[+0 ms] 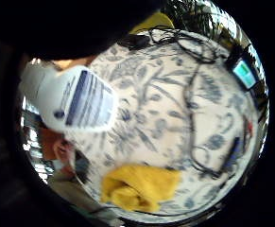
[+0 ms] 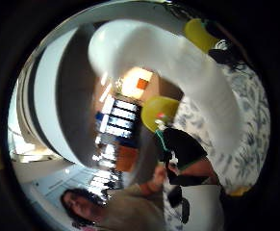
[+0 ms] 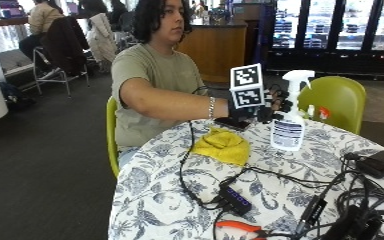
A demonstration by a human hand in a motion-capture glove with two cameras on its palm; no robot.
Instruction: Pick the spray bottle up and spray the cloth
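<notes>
Outside view: a person sits at a round bench (image 3: 179,210) covered with a blue-flowered white cloth. The gloved right hand (image 3: 272,106) is raised at the neck of the bottle (image 3: 289,120) — a white spray bottle with a white trigger head and a printed label of dark lines on its lower body. Its fingers (image 3: 284,102) are curled round the neck just under the head. The bottle is upright near the bench's far edge; whether its base touches the bench or hangs just above it, I cannot tell. The yellow cloth (image 3: 224,145) lies crumpled on the bench beside the bottle, towards the person.

Little finger side palm view: the bottle's white body (image 1: 73,101) with its blue-lined label fills one side, close to the palm; the yellow cloth (image 1: 139,187) lies on the flowered bench (image 1: 175,109) near its edge.

Thumb side palm view: the white spray head (image 2: 168,62) curves across the picture — very close to the palm.
</notes>
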